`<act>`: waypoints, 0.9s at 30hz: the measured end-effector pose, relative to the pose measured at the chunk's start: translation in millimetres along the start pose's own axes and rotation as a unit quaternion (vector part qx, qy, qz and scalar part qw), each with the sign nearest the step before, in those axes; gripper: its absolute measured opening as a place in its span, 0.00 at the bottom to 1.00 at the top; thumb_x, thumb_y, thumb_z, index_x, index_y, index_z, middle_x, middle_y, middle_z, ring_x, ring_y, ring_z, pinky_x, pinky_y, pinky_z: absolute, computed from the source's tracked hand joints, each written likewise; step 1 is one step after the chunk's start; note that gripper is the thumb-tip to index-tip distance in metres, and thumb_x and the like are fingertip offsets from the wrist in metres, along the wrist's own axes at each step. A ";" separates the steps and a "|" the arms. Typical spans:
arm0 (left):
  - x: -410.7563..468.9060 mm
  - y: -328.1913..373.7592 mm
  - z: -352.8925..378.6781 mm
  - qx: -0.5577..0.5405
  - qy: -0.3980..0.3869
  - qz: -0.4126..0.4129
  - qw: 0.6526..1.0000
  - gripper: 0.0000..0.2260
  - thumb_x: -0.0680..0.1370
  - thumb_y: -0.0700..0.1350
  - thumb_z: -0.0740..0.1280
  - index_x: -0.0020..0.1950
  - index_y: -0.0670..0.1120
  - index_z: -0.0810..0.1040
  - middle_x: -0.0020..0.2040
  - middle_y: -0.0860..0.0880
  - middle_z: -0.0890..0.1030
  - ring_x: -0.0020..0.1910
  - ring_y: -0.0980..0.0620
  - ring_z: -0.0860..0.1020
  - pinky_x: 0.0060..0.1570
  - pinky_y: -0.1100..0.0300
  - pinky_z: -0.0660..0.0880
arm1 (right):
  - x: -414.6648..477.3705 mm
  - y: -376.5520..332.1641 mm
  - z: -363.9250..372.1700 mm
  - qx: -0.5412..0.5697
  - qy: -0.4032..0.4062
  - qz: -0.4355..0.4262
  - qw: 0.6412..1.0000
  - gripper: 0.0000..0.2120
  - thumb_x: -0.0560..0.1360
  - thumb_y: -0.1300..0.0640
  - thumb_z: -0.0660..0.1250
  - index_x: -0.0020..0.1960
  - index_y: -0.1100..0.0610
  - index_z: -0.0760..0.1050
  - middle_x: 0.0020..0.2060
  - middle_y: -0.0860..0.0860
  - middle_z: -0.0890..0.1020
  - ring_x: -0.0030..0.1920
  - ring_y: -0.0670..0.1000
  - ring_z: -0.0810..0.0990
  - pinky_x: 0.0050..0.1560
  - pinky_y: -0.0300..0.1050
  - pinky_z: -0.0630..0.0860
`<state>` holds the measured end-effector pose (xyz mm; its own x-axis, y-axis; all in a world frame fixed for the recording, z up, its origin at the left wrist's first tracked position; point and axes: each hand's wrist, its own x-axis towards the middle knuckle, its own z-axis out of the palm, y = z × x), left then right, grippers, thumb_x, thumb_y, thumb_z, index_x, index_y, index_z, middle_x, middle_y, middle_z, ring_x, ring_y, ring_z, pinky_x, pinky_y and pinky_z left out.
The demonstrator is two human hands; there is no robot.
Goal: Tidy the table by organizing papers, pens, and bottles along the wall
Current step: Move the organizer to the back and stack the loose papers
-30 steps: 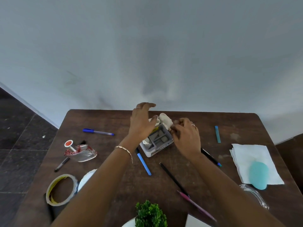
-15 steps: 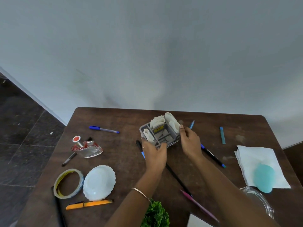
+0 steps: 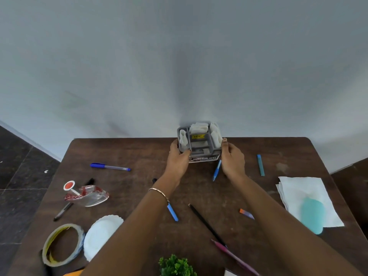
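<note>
Organizer [image 3: 199,146] of boxy grey plastic holding rolled paper [image 3: 198,128] is gripped by left hand [image 3: 177,163] and right hand [image 3: 233,162].

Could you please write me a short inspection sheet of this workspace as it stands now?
Surface: brown wooden table, scuffed, set against the wall.
Job's things: grey organiser holding rolled white papers, at the table's far edge by the wall; pens lie scattered, including a blue capped pen, black pencil and pink pen; glass bottle lying on its side; white paper stack under a teal oval object.
Clutter: tape roll, white plate, green plant.
Grippers: left hand and right hand hold the organiser's sides.
Cables: nothing seen.
Surroundings: grey wall; dark tiled floor on the left.
</note>
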<state>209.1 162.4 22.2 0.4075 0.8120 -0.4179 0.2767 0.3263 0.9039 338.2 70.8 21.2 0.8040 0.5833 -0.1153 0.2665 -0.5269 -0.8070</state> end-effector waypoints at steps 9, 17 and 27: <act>0.7 -0.6 -1.2 0.049 0.029 0.042 0.997 0.24 0.76 0.41 0.67 0.71 0.47 0.65 0.65 0.47 0.74 0.63 0.48 0.74 0.66 0.50 0.71 | -1.4 -7.9 -5.4 0.036 -0.071 -0.029 0.996 0.19 0.83 0.49 0.53 0.66 0.56 0.72 0.58 0.54 0.79 0.59 0.54 0.76 0.56 0.45 0.70; -89.2 -24.9 42.5 0.227 0.114 0.087 0.963 0.35 0.72 0.44 0.72 0.74 0.38 0.60 0.75 0.38 0.60 0.76 0.42 0.56 0.74 0.54 0.53 | -71.3 46.3 -63.1 0.080 0.010 0.007 0.997 0.22 0.78 0.58 0.65 0.71 0.55 0.68 0.66 0.51 0.74 0.63 0.48 0.74 0.66 0.43 0.69; -160.5 -54.6 156.1 0.216 -0.107 0.086 0.967 0.21 0.71 0.44 0.71 0.63 0.47 0.73 0.62 0.45 0.75 0.63 0.46 0.73 0.67 0.51 0.68 | -133.5 136.6 -164.9 0.014 0.124 0.087 0.988 0.15 0.78 0.57 0.64 0.65 0.51 0.72 0.64 0.46 0.75 0.64 0.47 0.73 0.64 0.41 0.70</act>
<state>264.5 -61.2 25.5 0.6373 0.7027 -0.3164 0.5082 -0.0746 0.8580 354.9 -181.0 21.8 0.9430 0.3138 -0.1105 0.1007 -0.5858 -0.8042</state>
